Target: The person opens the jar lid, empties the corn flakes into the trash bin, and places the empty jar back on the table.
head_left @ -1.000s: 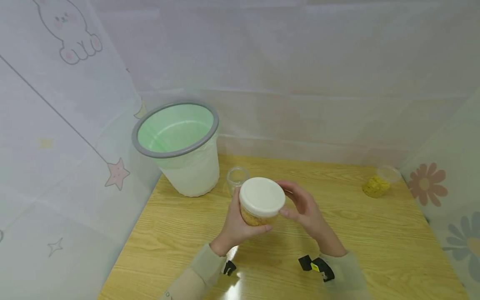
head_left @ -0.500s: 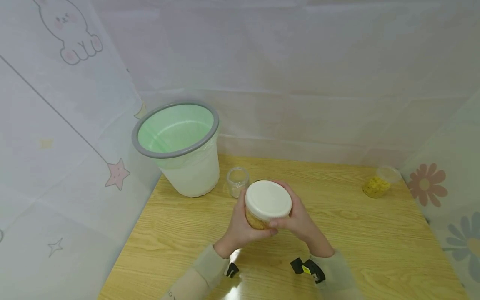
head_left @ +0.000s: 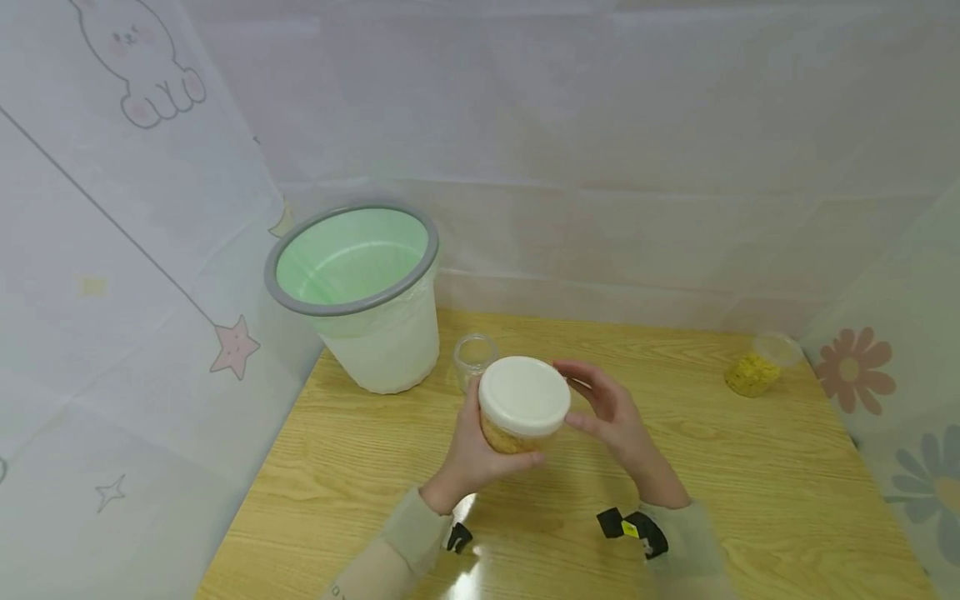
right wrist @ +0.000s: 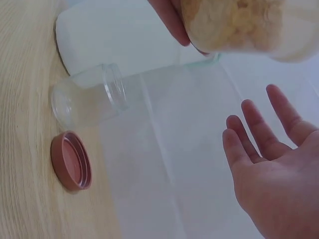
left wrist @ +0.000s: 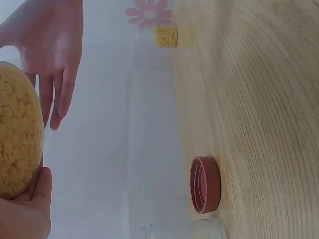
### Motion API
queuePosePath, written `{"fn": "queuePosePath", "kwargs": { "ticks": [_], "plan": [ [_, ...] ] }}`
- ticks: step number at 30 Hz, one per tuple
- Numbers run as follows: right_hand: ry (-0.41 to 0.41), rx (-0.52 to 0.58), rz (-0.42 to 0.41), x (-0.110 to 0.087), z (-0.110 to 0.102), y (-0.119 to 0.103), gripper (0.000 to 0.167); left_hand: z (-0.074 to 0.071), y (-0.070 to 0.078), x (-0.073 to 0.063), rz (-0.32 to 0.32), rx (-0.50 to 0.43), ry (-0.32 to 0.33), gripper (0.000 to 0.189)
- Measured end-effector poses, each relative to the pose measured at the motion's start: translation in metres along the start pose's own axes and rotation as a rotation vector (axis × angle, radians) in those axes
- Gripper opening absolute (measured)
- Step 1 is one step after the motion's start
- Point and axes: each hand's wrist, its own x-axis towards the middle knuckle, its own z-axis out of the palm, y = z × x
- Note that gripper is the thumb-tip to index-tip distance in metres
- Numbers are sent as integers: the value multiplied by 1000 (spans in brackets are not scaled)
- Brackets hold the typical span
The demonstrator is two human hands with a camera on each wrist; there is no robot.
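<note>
My left hand [head_left: 474, 457] holds up a clear jar of pale yellow flakes [left wrist: 17, 134], its fingers and thumb curled round the side. A broad white lid [head_left: 525, 394] covers the top of this jar. My right hand [head_left: 613, 421] is just to the right of the lid, thumb tip close to the lid's edge. In the right wrist view its fingers [right wrist: 261, 132] are spread and nearly straight, with nothing in them. Behind the held jar stands a small clear jar [right wrist: 87, 97] without a lid. Beside that lies a reddish-brown lid [right wrist: 71, 162], hidden in the head view.
A white bin with a grey rim [head_left: 349, 310] and green inside stands at the back left of the wooden table [head_left: 712, 467]. At the far right is a tub of yellow pieces [head_left: 752, 373] with a clear lid tilted up. Fabric walls [head_left: 600, 167] enclose the back and sides.
Half a second ago my right hand gripped the lid's edge; now it has let go and drawn off to the right. The held jar has shifted slightly left and up.
</note>
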Motion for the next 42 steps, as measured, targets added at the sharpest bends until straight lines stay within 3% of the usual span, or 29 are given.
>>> {"fn": "queuePosePath", "kwargs": {
  "ticks": [5, 8, 16, 19, 23, 26, 36, 42],
  "plan": [
    [-11, 12, -38, 2, 1, -4, 44, -1, 23, 4, -6, -17, -11, 100],
    [-23, 18, -47, 3, 6, -6, 45, -1, 30, 5, -5, -13, -12, 98],
    [-47, 38, 63, 4, 19, -2, 87, 5, 29, 6, 12, -22, -40, 96],
    [-59, 53, 81, 6, 23, -1, 96, 8, 33, 7, 21, -9, -48, 95],
    [-73, 77, 84, 9, 26, -2, 100, 9, 13, 5, 40, 24, -44, 97],
    [-70, 82, 81, 8, 23, 0, 98, 8, -3, 2, 43, 35, -35, 100],
    [-33, 82, -22, 1, 0, 4, 63, 2, -7, 1, 8, 14, -12, 109],
    [-42, 70, -40, 2, 0, -3, 49, 0, -4, 1, 7, 7, -20, 107]
  ]
}}
